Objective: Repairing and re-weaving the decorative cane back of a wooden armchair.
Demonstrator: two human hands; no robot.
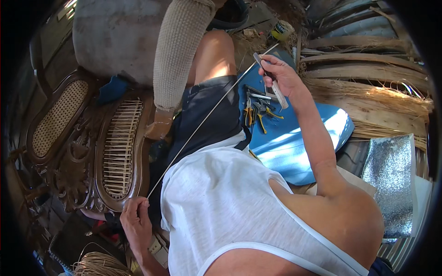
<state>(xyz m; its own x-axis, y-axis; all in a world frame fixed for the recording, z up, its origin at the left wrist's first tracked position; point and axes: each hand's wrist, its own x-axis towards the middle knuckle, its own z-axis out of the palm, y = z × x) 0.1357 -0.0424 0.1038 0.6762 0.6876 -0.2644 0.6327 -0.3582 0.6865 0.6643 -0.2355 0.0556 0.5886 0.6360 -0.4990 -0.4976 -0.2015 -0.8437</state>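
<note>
- Head view: one cane strip (236, 85) is slanting across the dark shorts (205, 108).
- Left hand (137, 220): its grip is pinching the strip.
- Right hand (284, 77): its grip is clasping one knife-like tool (279, 94).
- Two cane panels (60, 118) are showing at left.

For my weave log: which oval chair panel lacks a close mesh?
The right panel, nearer the left hand: spaced crosswise strands span it, whereas the left panel has close mesh.
</note>
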